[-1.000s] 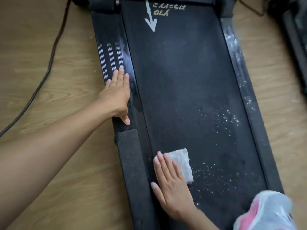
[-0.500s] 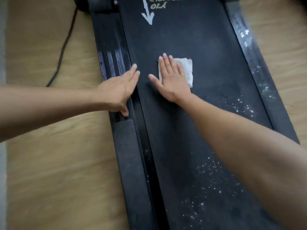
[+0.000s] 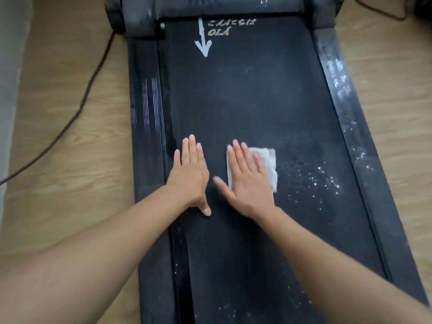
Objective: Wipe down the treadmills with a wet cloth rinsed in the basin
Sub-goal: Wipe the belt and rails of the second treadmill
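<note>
Right grip (image 3: 247, 183) is released flat, straight fingers pressing the cloth (image 3: 267, 164) at mid treadmill belt (image 3: 245, 101); left grip (image 3: 189, 176) lies flat and empty near the belt's left edge. White specks (image 3: 313, 178) lie just right of the cloth, toward the right edge, so the right grip is nearer. Belt print at the far end: white arrow (image 3: 203, 40), "こんにちは", "OLÁ".

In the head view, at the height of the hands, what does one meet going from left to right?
Cable → left side rail → left hand → right hand pressing the cloth → white specks → right side rail.
</note>
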`<state>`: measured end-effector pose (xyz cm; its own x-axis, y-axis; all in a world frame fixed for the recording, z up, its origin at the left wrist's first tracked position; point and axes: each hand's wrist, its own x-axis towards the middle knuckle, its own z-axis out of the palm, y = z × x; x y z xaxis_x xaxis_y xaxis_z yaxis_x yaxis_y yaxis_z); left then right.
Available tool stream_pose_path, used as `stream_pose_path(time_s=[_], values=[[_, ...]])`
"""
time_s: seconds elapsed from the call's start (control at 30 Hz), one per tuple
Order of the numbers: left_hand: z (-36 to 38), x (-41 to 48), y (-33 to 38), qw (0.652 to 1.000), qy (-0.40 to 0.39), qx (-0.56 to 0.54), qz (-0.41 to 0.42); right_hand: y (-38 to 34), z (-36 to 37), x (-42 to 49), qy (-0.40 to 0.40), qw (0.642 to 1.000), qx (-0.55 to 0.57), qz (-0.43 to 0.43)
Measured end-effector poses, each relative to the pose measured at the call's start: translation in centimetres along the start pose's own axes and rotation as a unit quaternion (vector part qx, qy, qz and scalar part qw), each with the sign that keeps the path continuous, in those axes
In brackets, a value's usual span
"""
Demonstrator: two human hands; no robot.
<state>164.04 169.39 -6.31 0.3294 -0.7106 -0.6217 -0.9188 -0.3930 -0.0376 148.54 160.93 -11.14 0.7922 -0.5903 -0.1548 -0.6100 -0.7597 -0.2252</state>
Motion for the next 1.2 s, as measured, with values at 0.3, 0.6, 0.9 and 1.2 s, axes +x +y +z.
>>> stream_pose_path(time_s=[0.3, 0.6, 0.9, 1.2], values=[[-0.3, -0.4, 0.0, 0.999, 0.007, -0.035, 0.005, 2.3, -1.6, 0.1, -0.026, 0.999, -0.014, 0.013], [0.8, -0.4, -1.2, 0.995, 0.015, -0.096, 0.035, 5.8, -1.0, -5.4, -0.043, 0.999, -0.029, 0.009], [-0.5, 0.6, 1.7, 0.983, -0.052, -0.176, -0.026, 9.9, -3.4, 0.9, -0.009, 0.998, -0.034, 0.057], [0.1, 0.2, 1.6, 0.976, -0.036, -0.214, -0.021, 12.5, -1.3, -13.5, -0.082, 0.994, -0.071, -0.029]])
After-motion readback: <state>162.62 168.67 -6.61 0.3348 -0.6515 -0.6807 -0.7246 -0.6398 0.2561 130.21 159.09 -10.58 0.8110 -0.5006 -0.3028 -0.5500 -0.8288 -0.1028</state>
